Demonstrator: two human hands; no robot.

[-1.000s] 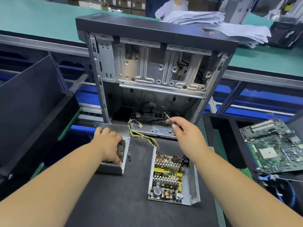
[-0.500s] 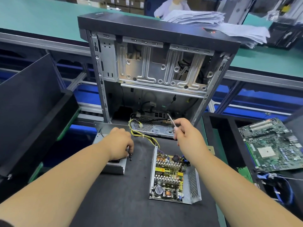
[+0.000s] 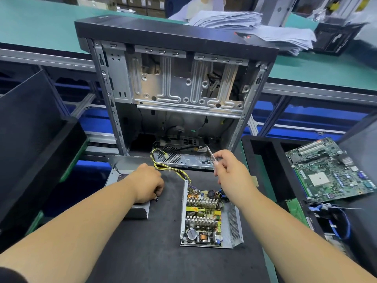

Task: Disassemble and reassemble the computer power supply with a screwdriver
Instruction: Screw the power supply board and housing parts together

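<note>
The opened power supply (image 3: 206, 219) lies on the black mat, its circuit board showing. Yellow cables (image 3: 169, 169) run from it towards the case. Its grey metal cover (image 3: 140, 212) lies to the left, mostly hidden under my left hand (image 3: 146, 182). That hand's fingers curl down at the cover's right edge, where a small dark screw (image 3: 156, 198) shows at the fingertips. My right hand (image 3: 230, 170) hovers above the power supply's far end and grips a screwdriver (image 3: 210, 153), its thin shaft pointing up and left.
An open computer case (image 3: 173, 82) stands upright just behind the mat. A green motherboard (image 3: 330, 170) lies on black foam trays at the right. A black panel (image 3: 30, 129) leans at the left. Paper stacks (image 3: 255, 27) sit on the green bench behind.
My left hand slid right, off the top of the cover, and curled over the loose screws beside it. My right hand with the screwdriver barely moved.
</note>
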